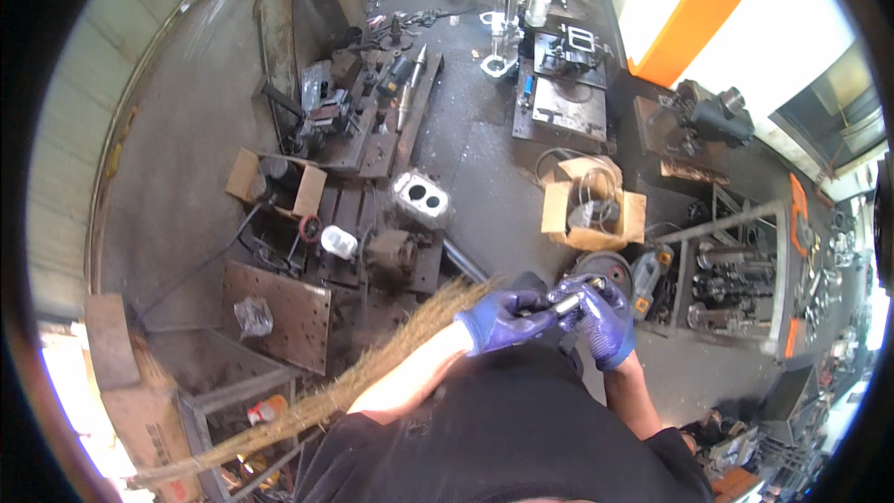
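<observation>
Dark workshop floor [475,154] strewn with metal parts; two gloved hands hold a small metal rod between them.

In the lower centre of the frame the left hand [507,320], in a purple-blue glove, has its fingers curled in at the left end of the short, silvery metal rod [565,305]; the right hand [603,324], gloved alike, is bent narrowly round its other end, the exact finger contact too small to make out; a straw broom [424,324] slants from the centre to the lower left, near the left forearm; above the hands, right of centre, stands an open cardboard box [556,210]; a pale metal block [424,209] with two round holes sits left of centre; an orange post [703,14] crosses the upper right.
</observation>
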Demonstrator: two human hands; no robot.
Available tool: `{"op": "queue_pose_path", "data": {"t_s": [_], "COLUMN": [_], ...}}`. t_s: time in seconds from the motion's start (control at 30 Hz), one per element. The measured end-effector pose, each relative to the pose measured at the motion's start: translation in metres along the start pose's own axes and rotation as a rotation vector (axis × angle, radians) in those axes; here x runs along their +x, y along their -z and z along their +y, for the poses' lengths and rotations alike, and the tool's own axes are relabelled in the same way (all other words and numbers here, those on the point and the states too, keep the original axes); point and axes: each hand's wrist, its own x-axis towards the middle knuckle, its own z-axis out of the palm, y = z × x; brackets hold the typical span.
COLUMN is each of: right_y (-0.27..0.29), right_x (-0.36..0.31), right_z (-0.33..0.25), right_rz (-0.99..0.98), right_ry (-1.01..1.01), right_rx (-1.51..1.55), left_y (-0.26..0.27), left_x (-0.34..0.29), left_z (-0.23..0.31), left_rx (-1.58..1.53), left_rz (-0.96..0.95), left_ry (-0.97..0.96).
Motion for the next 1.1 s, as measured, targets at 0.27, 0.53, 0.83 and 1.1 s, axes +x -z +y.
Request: {"op": "queue_pose_path", "data": {"t_s": [0.27, 0.53, 0.83, 1.1], "right_y": [0.031, -0.054, -0.172, -0.21], "right_x": [0.276, 0.569, 0.83, 1.081], "right_z": [-0.043, -0.179, -0.223, -0.313], "right_rz": [-0.244, -0.634, -1.059, -0.708], "right_ry": [-0.123, -0.105, 0.098, 0.009], "right_rx": [0.109, -0.119, -0.514, -0.335], "left_y": [0.145, 0.317, 0.516, 0.731], "left_x": [0.164, 0.257, 0.333, 0.497], "left_z": [0.135, 0.287, 0.334, 0.544], "left_rx": [0.077, 0.057, -0.627, -0.055], "left_rz": [0.157, 0.515, 0.625, 0.516], "left_ry": [0.108, 0.005, -0.101, -0.103]}}
